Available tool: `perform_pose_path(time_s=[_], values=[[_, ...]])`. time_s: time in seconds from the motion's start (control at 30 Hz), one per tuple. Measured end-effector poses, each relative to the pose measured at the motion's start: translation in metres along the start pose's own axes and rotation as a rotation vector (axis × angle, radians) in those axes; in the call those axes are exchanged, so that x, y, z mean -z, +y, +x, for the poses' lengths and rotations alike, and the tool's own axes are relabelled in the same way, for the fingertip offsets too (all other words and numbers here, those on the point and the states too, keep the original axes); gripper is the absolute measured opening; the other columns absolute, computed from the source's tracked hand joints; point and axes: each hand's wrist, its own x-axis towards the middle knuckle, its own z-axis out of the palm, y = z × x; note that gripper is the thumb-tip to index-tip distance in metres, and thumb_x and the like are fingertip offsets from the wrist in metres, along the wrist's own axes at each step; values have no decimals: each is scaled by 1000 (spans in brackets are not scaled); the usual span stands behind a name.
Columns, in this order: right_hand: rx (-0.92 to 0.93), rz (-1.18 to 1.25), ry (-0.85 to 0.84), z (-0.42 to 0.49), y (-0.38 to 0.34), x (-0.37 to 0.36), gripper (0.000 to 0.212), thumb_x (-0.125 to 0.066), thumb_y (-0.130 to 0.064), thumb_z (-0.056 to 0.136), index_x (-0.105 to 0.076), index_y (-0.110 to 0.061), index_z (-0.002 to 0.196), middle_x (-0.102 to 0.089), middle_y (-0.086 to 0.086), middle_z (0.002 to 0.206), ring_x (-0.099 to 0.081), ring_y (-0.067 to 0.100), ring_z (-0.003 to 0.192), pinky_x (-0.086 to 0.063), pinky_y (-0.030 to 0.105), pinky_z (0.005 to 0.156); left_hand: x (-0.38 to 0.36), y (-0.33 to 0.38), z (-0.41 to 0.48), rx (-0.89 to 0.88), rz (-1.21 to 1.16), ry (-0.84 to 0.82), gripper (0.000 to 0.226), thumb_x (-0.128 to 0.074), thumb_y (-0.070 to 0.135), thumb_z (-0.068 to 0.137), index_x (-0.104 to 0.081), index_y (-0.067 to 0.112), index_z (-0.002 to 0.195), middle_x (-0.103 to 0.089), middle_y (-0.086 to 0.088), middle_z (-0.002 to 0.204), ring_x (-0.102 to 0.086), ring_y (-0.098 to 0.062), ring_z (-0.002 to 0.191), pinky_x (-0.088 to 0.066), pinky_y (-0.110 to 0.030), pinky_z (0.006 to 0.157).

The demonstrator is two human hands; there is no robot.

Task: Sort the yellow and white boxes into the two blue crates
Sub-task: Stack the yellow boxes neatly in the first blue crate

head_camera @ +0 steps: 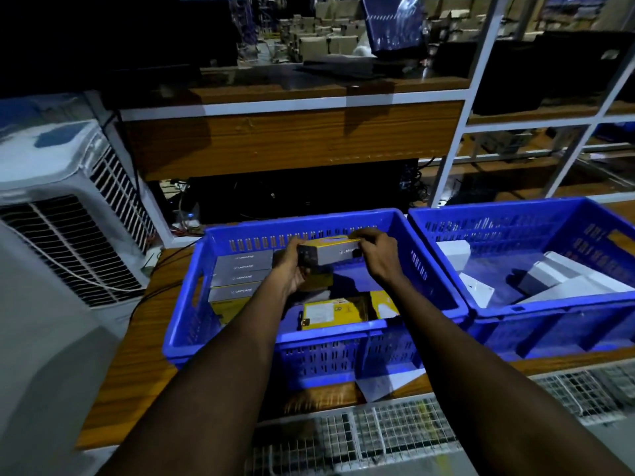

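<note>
I note both hands grasping one box. The left hand (292, 266) curls round the box's left end from below. The right hand (378, 255) pinches its right end, fingers over the top edge. The held box (330, 254) shows a yellow top and a grey side with a printed logo. It sits level, in the centre of the frame, above the interior of the centre crate (275, 333) and close to that crate's far wall.

Inside the centre crate, at its left, a row of grey-sided boxes (240, 273) lies packed edge to edge. Loose yellow boxes (330, 314) lie on the crate floor below the forearms, toward the near wall.

The right crate (549, 307) stands just beside the centre crate, at the right of the frame. It holds white boxes (567, 280) lying tilted and unordered.

Both crates rest on a wood-grain desk (144, 338). A white paper sheet (388, 383) lies on the desk at the near side of the centre crate, partly beneath it. White wire mesh (378, 427) runs along the bottom of the frame. A white air cooler (68, 218) fills the left of the frame. Shelving (481, 80) with white uprights occupies the upper right; its contents are too dark to identify.
</note>
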Motion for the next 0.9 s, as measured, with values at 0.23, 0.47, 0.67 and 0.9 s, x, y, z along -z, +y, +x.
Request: perform_pose_path(time_s=[0.23, 0.47, 0.67, 0.9], values=[[218, -260, -113, 11, -11, -39, 48, -69, -19, 72, -60, -11, 119, -53, 14, 116, -55, 38, 106, -50, 49, 85, 32, 14, 3, 22, -50, 25, 31, -42, 38, 96, -55, 13, 85, -58, 0, 51, -53, -11, 37, -35, -15, 34], [158, -14, -77, 10, -15, -59, 47, -66, -38, 88, -59, -4, 119, -66, 16, 106, -65, 30, 90, -47, 32, 70, 57, 19, 14, -27, 252, 177, 81, -27, 78, 81, -62, 14, 114, -65, -15, 105, -63, -32, 86, -54, -38, 66], [-55, 141, -98, 7, -14, -75, 41, -57, -40, 95, -58, -9, 122, -66, 10, 100, -66, 29, 83, -55, 36, 61, 61, 25, 1, -117, 142, 65, 56, -46, 59, 91, -60, 14, 120, -66, -13, 108, -62, -33, 101, -52, -35, 66], [-69, 140, -43, 14, -14, -77, 43, -59, -39, 95, -58, -10, 126, -66, 13, 117, -65, 31, 102, -55, 51, 82, 66, 28, -1, -350, 267, 73, 42, -65, 26, 92, -45, 18, 128, -61, -16, 114, -63, -33, 97, -57, -40, 67]])
